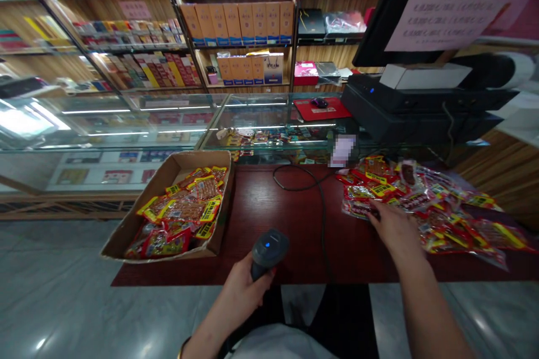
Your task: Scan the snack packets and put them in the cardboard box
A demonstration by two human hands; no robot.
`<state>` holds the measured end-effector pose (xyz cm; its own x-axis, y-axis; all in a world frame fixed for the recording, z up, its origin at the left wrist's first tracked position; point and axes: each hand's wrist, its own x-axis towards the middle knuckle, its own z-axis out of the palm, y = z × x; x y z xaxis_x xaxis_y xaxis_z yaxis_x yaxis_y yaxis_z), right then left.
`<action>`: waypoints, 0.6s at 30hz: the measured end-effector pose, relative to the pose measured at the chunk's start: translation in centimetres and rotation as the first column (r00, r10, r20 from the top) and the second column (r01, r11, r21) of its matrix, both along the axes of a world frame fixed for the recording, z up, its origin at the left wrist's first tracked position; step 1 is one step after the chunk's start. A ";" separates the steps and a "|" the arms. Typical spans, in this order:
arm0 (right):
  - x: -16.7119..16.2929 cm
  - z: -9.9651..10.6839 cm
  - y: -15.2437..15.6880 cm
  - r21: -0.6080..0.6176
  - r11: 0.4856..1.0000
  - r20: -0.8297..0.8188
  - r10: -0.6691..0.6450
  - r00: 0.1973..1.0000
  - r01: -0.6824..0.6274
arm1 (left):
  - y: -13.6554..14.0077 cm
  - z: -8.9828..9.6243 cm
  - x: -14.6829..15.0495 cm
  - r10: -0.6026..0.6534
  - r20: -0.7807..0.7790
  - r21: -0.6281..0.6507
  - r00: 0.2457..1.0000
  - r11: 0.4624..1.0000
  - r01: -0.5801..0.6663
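Observation:
My left hand (246, 287) is wrapped round the handle of a dark barcode scanner (272, 247) with a small blue light, held over the front edge of the dark red table. My right hand (396, 230) reaches into a loose pile of red and yellow snack packets (455, 233) on the table's right side. Its fingers are closed on the end of a clear-edged snack packet (356, 208) at the pile's left edge; the fingertips are partly hidden. To the left, an open cardboard box (224, 202) holds several similar packets.
A black cable (323, 219) runs across the dark red table (269, 196). Behind stand a glass counter (261, 118), a mouse (319, 102) on a red mat and a monitor (379, 28) over black equipment. Shelves of boxes (236, 22) line the back wall.

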<state>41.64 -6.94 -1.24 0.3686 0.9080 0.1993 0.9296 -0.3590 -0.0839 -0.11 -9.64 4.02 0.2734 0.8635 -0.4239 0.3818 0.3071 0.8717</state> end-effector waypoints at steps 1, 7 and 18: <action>-0.2 0.2 -0.1 0.000 1.000 0.010 -0.011 1.000 0.011 | -0.1 0.0 -0.1 0.001 0.002 -0.003 1.000 1.000 -0.001; -4.3 1.7 0.5 0.224 0.973 -0.493 0.066 0.867 0.054 | -0.4 -0.6 -1.6 0.049 -0.018 -0.022 0.999 0.999 -0.049; -21.4 -2.6 4.7 0.153 0.982 -0.987 0.157 -0.026 0.115 | -0.8 1.8 -2.0 0.057 -0.036 0.058 0.998 0.997 -0.055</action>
<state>20.19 -2.20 -3.83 0.2924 0.9273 -0.2337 -0.1489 -0.1973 -0.9690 -2.16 -10.43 5.80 0.2089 0.8999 -0.3827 0.3985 0.2791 0.8737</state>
